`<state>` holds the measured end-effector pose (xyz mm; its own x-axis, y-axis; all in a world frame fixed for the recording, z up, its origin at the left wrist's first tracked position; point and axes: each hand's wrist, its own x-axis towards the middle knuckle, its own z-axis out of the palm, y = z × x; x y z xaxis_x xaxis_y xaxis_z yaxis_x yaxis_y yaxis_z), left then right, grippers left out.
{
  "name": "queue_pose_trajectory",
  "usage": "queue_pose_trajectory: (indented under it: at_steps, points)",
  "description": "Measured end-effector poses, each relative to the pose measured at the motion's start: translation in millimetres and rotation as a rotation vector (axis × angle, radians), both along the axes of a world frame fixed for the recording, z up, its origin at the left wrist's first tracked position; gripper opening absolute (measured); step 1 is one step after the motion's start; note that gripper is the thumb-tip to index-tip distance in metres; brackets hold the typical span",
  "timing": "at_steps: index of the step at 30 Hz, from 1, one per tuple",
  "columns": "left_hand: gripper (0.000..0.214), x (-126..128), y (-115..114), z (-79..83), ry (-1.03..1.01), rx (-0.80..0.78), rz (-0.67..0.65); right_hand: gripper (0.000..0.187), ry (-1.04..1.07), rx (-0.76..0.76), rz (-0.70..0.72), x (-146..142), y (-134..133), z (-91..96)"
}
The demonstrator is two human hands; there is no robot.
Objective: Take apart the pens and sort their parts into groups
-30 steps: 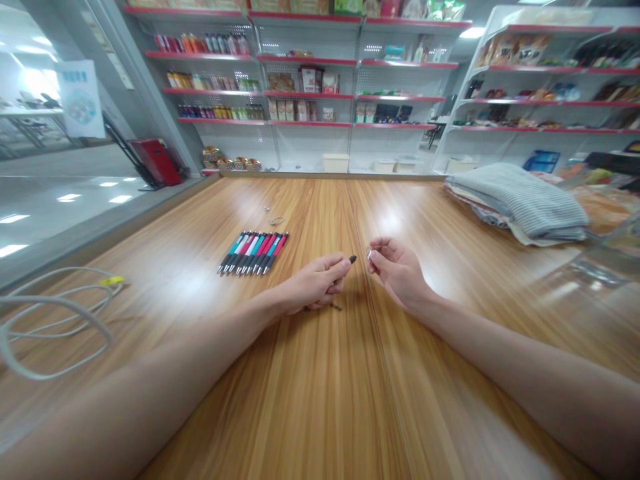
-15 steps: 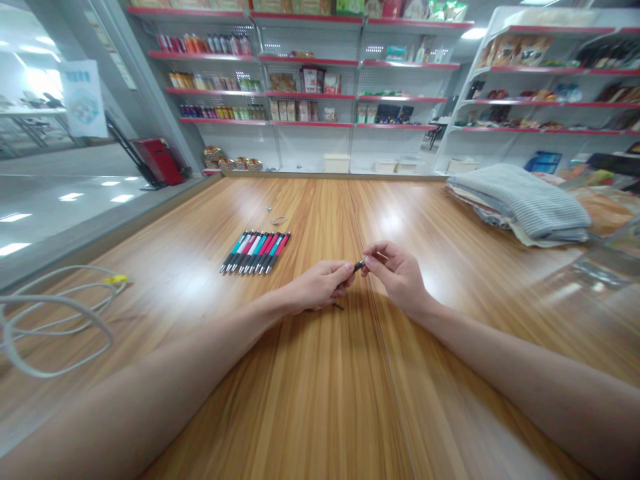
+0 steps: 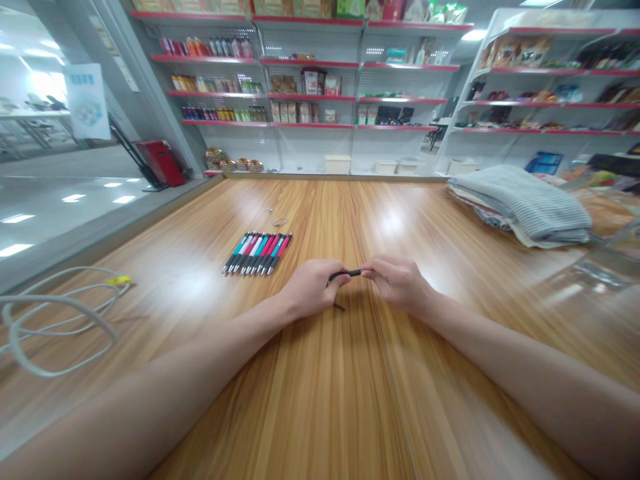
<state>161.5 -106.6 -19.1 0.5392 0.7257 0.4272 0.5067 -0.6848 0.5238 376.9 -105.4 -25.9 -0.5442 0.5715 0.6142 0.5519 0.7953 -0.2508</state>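
Between my hands runs a short black cable, thin and curved on the left and thicker toward the right. My left hand is closed around its left part, with the thumb lying along it. A dark thin end shows below that hand, close to the tabletop. My right hand pinches the cable's right end between thumb and fingers, which hide that end. Beyond my left hand, a row of pens in teal, white and pink with black grips lies side by side on the wooden table.
A small loop of pale wire and a tiny object lie behind the pens. Coiled white cable with a yellow tag is at left. Folded striped cloth sits at right, near a clear container. Stocked shelves stand behind.
My left hand has rolled over, and more of the black cable shows between the hands. My right fingers have closed in and moved slightly lower. The view shifted a little.
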Motion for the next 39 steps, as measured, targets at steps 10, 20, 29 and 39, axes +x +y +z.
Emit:
queue_pose_trajectory:
  at_steps: [10,20,29,39]
  points:
    - [0.019,1,-3,1.7,0.086,0.149,0.040,0.027,-0.094,0.022,-0.099,-4,-4,2.7]
    - [0.022,1,-1,-1.9,0.155,0.197,-0.003,0.029,-0.078,-0.031,-0.114,-11,-8,-0.5]
    - [0.017,0,0,-2.3,0.142,0.293,0.019,0.026,-0.080,-0.058,-0.107,-12,-10,-2.1]
    - [0.017,0,-5,3.0,0.167,0.321,0.069,0.029,-0.042,-0.048,-0.129,-14,-12,-0.1]
